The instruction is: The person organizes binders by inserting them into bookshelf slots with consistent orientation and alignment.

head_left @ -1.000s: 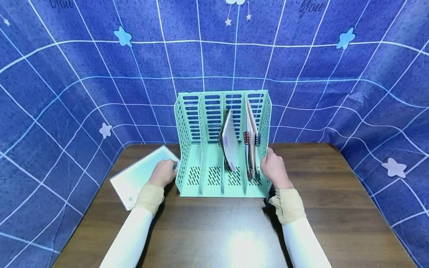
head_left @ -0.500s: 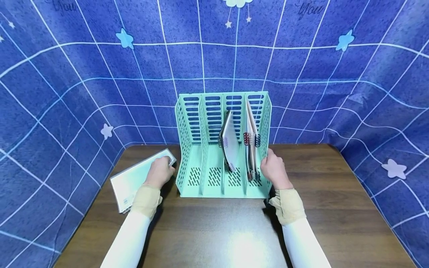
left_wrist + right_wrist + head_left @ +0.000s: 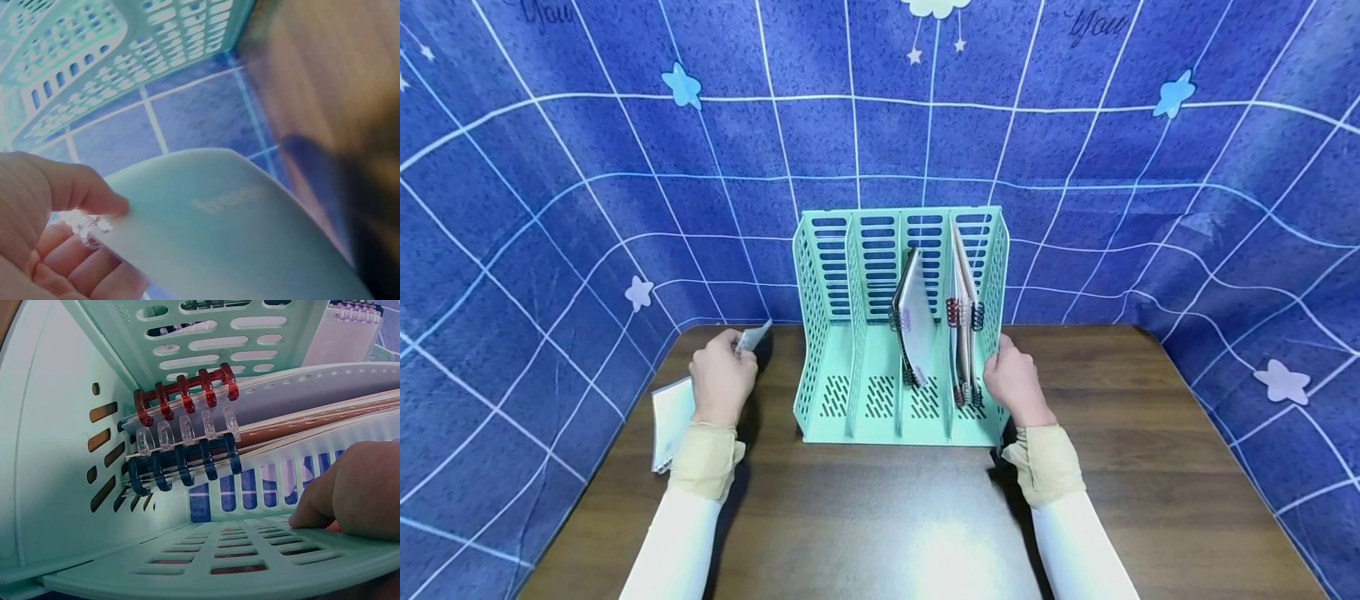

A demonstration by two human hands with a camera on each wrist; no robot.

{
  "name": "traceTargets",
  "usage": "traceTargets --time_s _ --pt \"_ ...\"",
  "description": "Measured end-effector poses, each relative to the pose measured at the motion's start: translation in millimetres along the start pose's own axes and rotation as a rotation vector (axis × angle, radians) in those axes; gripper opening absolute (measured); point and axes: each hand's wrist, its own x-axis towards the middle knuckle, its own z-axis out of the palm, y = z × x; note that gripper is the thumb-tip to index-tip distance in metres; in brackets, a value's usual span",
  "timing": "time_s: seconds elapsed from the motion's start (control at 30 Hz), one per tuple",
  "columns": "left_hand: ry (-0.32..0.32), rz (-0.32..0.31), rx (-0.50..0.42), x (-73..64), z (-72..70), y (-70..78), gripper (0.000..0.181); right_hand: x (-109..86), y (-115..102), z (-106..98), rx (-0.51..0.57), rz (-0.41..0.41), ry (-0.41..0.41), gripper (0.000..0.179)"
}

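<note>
My left hand (image 3: 721, 379) pinches a pale teal loose-leaf notebook (image 3: 219, 215) over the left of the table. Its thumb presses the cover, beside clear binding rings (image 3: 87, 228), with the fingers underneath. In the head view the hand hides the notebook's middle, and the cover is tilted up towards the right. To the right stands a mint-green desk file rack (image 3: 829, 350) with upright dividers. My right hand (image 3: 1015, 382) grips the rack's right side wall, thumb on the inside. Ring-bound notebooks (image 3: 962, 342) stand in the rightmost compartment, showing red, clear and dark blue rings (image 3: 184, 464).
Two more ring-bound notebooks (image 3: 916, 321), one dark-covered and one whitish, lean in the rack's third compartment. Brown wood tabletop (image 3: 865, 517) surrounds the rack. A blue cloth backdrop (image 3: 880, 142) with white lines and stars hangs behind and at the sides.
My left hand has moved left, away from the rack, and the teal notebook has turned from showing its broad cover to a steeper tilt. The right hand and the rack stay put.
</note>
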Motion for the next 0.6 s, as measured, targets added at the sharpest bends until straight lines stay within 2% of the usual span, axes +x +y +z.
traceTargets --time_s 0.23,0.37,0.6 --pt "0.183 0.013 -0.070 3.3 -27.2 10.0 0.029 -0.4 0.4 -0.5 0.004 -0.002 -0.004 0.046" --pt "0.262 -0.007 -0.116 2.5 -41.1 18.9 0.032 -0.3 0.9 0.4 0.007 0.000 -0.004 0.046" --pt "0.322 -0.042 -0.165 3.9 -53.9 27.9 0.031 0.9 1.0 1.4 0.005 -0.001 0.005 0.044"
